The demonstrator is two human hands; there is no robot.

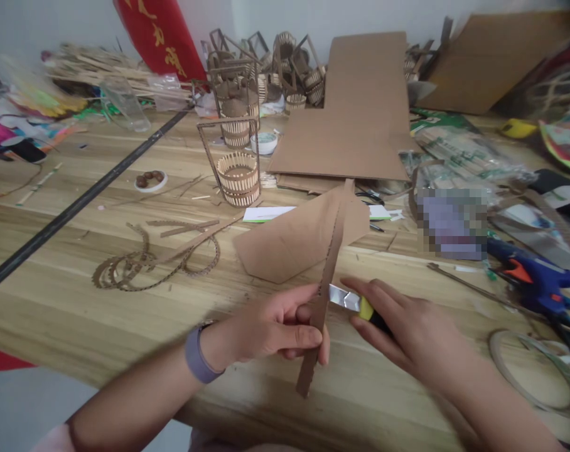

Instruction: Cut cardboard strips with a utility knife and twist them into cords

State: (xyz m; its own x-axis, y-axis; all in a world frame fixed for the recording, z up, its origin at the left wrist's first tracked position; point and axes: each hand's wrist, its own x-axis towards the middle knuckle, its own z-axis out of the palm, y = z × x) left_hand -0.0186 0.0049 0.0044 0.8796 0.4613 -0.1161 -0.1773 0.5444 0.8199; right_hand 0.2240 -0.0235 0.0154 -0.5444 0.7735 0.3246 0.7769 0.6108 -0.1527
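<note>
My left hand [270,326] pinches a long narrow cardboard strip [331,251] between thumb and fingers, holding it upright over the wooden table [78,301]. My right hand [402,326] grips a utility knife [355,301] with a yellow and black handle. Its silver blade touches the strip just above my left thumb. A purple band sits on my left wrist. A flat cardboard piece [289,242] with angled corners lies on the table behind the strip.
Curled cardboard offcuts [144,263] lie at the left. Small stick-and-cardboard baskets [238,179] stand behind, with a large cardboard sheet [355,119] at the back. A blue glue gun [534,279] rests at the right, and a small dish [150,181] at the left.
</note>
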